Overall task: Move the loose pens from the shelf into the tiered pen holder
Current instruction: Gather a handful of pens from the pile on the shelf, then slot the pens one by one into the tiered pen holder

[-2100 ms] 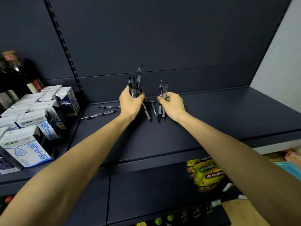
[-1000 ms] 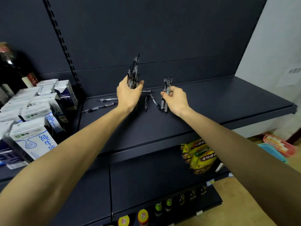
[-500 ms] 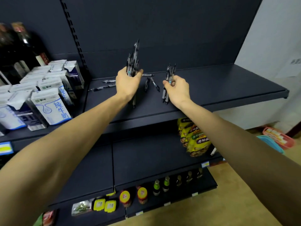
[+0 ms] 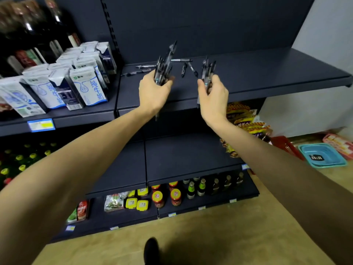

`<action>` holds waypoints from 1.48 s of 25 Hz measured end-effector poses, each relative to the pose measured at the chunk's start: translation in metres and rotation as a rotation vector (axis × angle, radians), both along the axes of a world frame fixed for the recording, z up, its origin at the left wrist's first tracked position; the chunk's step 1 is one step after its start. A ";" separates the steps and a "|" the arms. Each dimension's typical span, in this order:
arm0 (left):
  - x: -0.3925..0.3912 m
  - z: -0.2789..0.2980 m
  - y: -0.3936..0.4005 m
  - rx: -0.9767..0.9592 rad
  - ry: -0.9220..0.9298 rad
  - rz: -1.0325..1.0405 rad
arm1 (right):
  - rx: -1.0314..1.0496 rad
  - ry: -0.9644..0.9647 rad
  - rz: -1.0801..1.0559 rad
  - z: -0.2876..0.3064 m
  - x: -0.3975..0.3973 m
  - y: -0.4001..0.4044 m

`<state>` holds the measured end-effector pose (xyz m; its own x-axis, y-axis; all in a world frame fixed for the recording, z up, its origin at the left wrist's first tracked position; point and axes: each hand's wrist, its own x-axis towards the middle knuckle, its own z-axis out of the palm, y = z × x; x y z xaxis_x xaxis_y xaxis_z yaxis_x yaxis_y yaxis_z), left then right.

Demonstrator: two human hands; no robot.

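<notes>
My left hand (image 4: 153, 94) is closed around a bunch of several dark pens (image 4: 165, 65) that stick up above the fist. In my right hand (image 4: 214, 95) sits a smaller bunch of pens (image 4: 208, 70), also upright. Both hands hover at the front edge of the dark shelf (image 4: 267, 73). Loose pens (image 4: 188, 68) still lie on the shelf behind the hands, and others (image 4: 142, 68) lie toward the left near the back. No tiered pen holder is in view.
Milk cartons (image 4: 84, 85) fill the shelf section to the left. Below hang yellow snack packets (image 4: 242, 119), and jars and bottles (image 4: 191, 190) line the bottom shelf. A blue basket (image 4: 322, 155) and red basket (image 4: 284, 144) sit on the floor at right.
Both hands have drawn back from the middle of the shelf to its front edge, each still gripping its pens. The view has backed away and tilted down, showing lower shelves and floor.
</notes>
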<state>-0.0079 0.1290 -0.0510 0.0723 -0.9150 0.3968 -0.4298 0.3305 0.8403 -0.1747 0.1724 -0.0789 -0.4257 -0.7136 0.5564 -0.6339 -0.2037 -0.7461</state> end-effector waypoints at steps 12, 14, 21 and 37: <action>0.135 -0.078 0.061 0.128 0.069 0.004 | 0.360 -0.057 0.159 -0.095 0.150 0.055; 0.174 -0.087 0.066 0.164 0.065 0.005 | 0.417 -0.069 0.146 -0.100 0.186 0.060; 0.297 -0.112 0.078 0.207 -0.088 -0.006 | 0.556 -0.046 0.223 -0.129 0.306 0.085; 0.471 -0.101 0.052 0.153 -0.278 0.081 | 0.638 0.031 0.534 -0.121 0.472 0.014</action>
<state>0.4628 0.1813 -0.1524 0.0551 -0.9614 0.2697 -0.6694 0.1648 0.7244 0.2978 0.1864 -0.1997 0.0679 -0.9975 -0.0170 -0.5939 -0.0267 -0.8041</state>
